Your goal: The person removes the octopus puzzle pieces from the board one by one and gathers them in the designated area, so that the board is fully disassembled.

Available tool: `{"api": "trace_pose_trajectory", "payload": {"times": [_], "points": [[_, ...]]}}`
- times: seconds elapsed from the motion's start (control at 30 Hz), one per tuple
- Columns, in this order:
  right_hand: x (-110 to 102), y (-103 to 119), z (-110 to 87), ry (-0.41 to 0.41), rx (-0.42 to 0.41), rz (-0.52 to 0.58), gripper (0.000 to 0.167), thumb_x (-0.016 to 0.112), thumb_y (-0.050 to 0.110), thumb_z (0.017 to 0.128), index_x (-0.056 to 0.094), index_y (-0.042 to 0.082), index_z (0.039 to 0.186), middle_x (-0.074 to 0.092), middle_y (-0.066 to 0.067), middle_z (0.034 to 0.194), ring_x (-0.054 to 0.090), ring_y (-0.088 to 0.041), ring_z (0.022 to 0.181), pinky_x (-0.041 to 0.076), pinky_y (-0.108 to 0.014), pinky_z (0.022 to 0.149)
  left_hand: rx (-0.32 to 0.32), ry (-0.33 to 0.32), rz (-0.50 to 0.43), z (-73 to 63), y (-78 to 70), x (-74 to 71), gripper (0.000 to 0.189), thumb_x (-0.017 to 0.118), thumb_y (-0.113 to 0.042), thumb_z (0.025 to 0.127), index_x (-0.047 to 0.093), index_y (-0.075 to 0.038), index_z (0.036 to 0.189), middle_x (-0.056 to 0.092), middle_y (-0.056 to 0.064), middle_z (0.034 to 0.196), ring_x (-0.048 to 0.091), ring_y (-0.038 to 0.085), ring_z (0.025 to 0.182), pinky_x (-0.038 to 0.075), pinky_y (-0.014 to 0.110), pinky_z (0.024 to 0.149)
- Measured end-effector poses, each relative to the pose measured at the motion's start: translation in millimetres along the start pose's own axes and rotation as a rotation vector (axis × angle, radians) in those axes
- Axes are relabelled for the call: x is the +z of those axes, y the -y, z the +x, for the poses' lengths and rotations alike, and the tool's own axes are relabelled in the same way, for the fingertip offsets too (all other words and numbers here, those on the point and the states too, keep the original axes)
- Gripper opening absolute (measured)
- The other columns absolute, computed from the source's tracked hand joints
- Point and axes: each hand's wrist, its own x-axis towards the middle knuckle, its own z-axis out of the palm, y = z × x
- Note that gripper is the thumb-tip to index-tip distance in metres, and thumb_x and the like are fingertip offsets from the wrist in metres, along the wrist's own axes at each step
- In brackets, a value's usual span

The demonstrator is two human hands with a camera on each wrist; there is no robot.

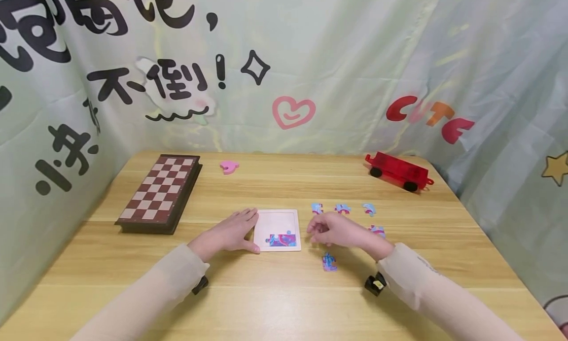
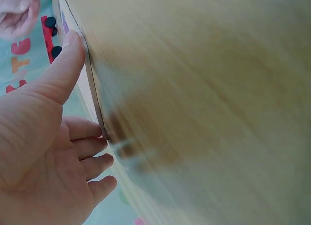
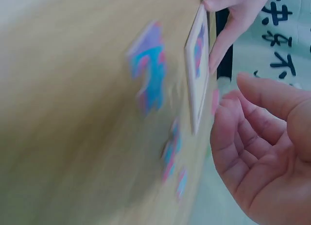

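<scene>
A small square puzzle tray (image 1: 277, 220) with a pale base lies on the table. Joined jigsaw pieces (image 1: 284, 240) in blue, pink and purple fill its lower right part. My left hand (image 1: 232, 232) rests at the tray's left side, its thumb at the near left corner and its fingertips along the left edge. To the right of the tray my right hand (image 1: 339, 230) hovers over the table, fingers loosely bent and nothing between them. One loose jigsaw piece (image 1: 330, 262) lies just nearer than that hand. Beyond it are more loose pieces (image 1: 342, 209), one (image 1: 377, 231) partly behind the wrist.
A folded chessboard box (image 1: 157, 190) lies at the left of the wooden table (image 1: 284, 301). At the back are a pink heart-shaped thing (image 1: 229, 167) and, to the right, a red toy wagon (image 1: 397, 171) with black wheels. A printed cloth (image 1: 346, 60) hangs behind the table.
</scene>
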Motion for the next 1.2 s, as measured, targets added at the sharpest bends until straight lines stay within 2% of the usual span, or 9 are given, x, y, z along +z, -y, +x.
{"api": "trace_pose_trajectory", "payload": {"times": [0.27, 0.5, 0.97, 1.1, 1.2], "points": [[18.2, 21.2, 36.7, 0.019, -0.043, -0.027, 0.013, 0.063, 0.002, 0.085, 0.061, -0.002, 0.097, 0.055, 0.000, 0.075, 0.054, -0.015, 0.059, 0.047, -0.025, 0.048, -0.005, 0.000, -0.003, 1.0, -0.1, 1.2, 0.092, 0.067, -0.048, 0.078, 0.029, 0.010, 0.139, 0.019, 0.023, 0.147, 0.016, 0.036, 0.135, 0.013, 0.045, 0.109], [33.1, 20.2, 58.1, 0.030, -0.054, -0.098, 0.013, 0.066, 0.002, 0.083, 0.062, 0.001, 0.095, 0.055, 0.003, 0.074, 0.054, -0.009, 0.067, 0.046, -0.021, 0.059, 0.001, -0.008, -0.013, 1.4, 0.1, 1.6, 0.091, 0.067, -0.047, 0.079, 0.030, 0.011, 0.138, 0.019, 0.024, 0.147, 0.017, 0.037, 0.134, 0.013, 0.045, 0.109], [39.3, 21.9, 64.2, 0.029, 0.002, -0.240, 0.008, 0.067, 0.003, 0.082, 0.061, 0.008, 0.081, 0.052, 0.004, 0.069, 0.047, -0.009, 0.064, 0.041, -0.022, 0.058, -0.009, 0.001, -0.022, 1.6, 0.5, 0.8, 0.092, 0.066, -0.048, 0.079, 0.028, 0.010, 0.139, 0.018, 0.023, 0.148, 0.016, 0.035, 0.135, 0.012, 0.044, 0.109], [38.9, 22.1, 65.1, 0.022, 0.011, -0.217, 0.008, 0.066, 0.003, 0.083, 0.060, 0.007, 0.080, 0.052, 0.003, 0.069, 0.047, -0.009, 0.063, 0.041, -0.021, 0.056, -0.004, 0.002, -0.019, 1.7, 0.7, 0.8, 0.091, 0.066, -0.048, 0.079, 0.029, 0.010, 0.139, 0.018, 0.023, 0.147, 0.016, 0.035, 0.135, 0.012, 0.045, 0.109], [37.9, 22.6, 65.0, 0.020, 0.035, -0.154, 0.008, 0.064, 0.002, 0.084, 0.059, 0.005, 0.079, 0.053, 0.001, 0.068, 0.049, -0.010, 0.059, 0.043, -0.021, 0.053, -0.001, 0.001, -0.020, 1.2, 0.3, 0.2, 0.092, 0.066, -0.048, 0.079, 0.029, 0.010, 0.138, 0.018, 0.023, 0.147, 0.016, 0.036, 0.135, 0.012, 0.045, 0.109]]}}
